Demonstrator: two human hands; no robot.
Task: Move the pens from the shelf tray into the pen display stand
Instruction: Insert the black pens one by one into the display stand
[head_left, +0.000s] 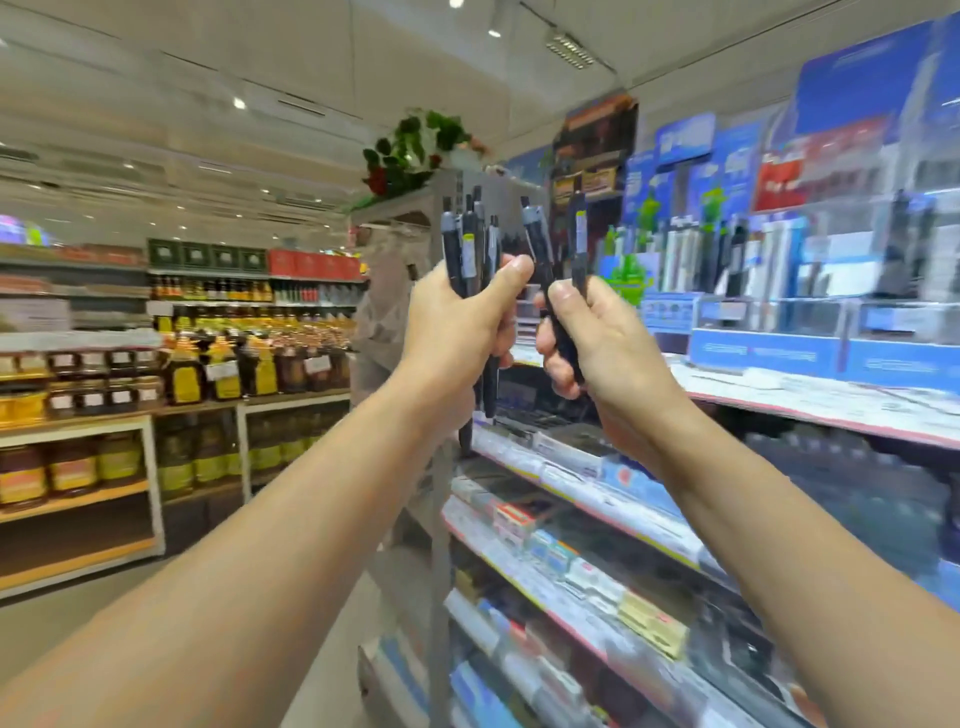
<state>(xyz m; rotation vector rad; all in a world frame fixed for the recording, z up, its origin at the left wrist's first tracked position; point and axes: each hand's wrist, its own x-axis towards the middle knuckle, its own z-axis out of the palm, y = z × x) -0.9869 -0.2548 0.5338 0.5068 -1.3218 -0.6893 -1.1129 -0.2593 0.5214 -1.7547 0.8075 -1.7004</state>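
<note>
Head view, your left hand (457, 332) grips a bunch of dark pens (470, 254) upright, your right hand (597, 338) clasps two more pens (558, 249), stand (779, 312) behind at right.

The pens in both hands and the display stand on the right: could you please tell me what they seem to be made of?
Pens: probably plastic, dark matte barrels with grey ends and small labels; motion blur leaves it open.
Display stand: likely clear acrylic or similar plastic, see-through glossy walls over blue printed card; blurred, so unsure.
</note>
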